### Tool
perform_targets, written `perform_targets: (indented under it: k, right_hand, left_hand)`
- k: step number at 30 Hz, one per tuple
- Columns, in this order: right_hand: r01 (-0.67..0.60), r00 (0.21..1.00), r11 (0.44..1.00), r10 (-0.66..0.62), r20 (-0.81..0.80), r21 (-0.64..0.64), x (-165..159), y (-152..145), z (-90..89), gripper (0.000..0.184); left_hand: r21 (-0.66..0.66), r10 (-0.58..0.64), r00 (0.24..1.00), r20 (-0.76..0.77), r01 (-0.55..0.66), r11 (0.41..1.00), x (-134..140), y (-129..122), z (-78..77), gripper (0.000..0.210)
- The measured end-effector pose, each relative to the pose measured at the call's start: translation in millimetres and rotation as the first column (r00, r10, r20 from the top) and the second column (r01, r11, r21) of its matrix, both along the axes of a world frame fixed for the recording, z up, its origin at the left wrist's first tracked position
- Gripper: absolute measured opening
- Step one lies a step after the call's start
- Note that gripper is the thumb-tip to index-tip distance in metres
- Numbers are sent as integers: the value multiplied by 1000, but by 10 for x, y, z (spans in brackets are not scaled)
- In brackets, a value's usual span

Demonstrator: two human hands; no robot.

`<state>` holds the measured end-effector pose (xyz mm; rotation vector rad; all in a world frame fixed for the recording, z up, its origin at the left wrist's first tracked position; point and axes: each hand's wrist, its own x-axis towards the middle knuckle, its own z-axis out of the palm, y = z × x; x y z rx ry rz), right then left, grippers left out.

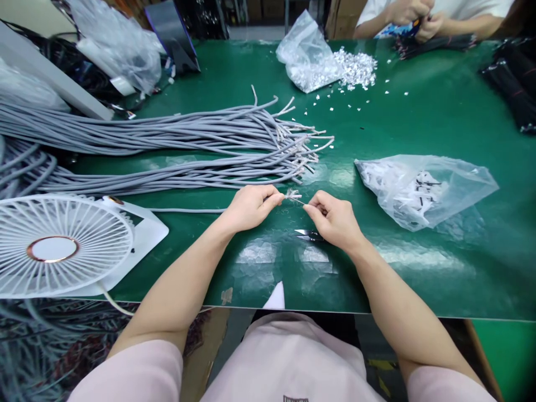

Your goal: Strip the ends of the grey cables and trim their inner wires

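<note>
One gray cable [188, 211] runs across the green table [444, 285] into the left hand [254, 207], whose fingers are clamped on it close to its frayed end [293, 195]. The right hand [335, 220] pinches a thin strand there, thumb and forefinger together. Small snips [309, 235] lie on the table, partly hidden by the right hand. Beyond the left hand stretch many gray cables [176, 134]; a white fan [52, 249] is at left, a clear bag [460, 181] of white pieces at right.
</note>
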<state>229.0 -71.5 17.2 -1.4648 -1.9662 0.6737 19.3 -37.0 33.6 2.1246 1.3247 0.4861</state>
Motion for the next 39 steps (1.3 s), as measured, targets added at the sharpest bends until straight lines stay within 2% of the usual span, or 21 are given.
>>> perform_targets:
  k: [5, 15, 24, 29, 34, 39]
  right_hand:
    - [2, 995, 1000, -2, 102, 0, -15, -7, 6, 20]
    - [-45, 987, 999, 46, 154, -11, 2, -4, 7, 19]
    - [-235, 971, 972, 235, -36, -1, 97, 72, -61, 16]
    - [-257, 957, 966, 254, -138, -8, 94, 87, -81, 18]
    - [-196, 980, 980, 194, 53, 24, 122, 34, -10, 17]
    - [-132, 970, 990, 119, 213, 47, 150, -6, 64, 20]
  left_hand:
    - [8, -2, 999, -38, 3, 1000, 15, -21, 32, 36]
    - [-25, -31, 998, -56, 30, 999, 8, -15, 34, 35]
    - [-166, -120, 990, 68, 130, 978, -52, -2, 77, 36]
    - [-198, -104, 989, 107, 124, 972, -61, -1, 95, 35]
    - [-186, -80, 993, 81, 94, 978, -29, 0, 93, 36]
    - [-170, -60, 997, 41, 66, 983, -4, -1, 84, 37]
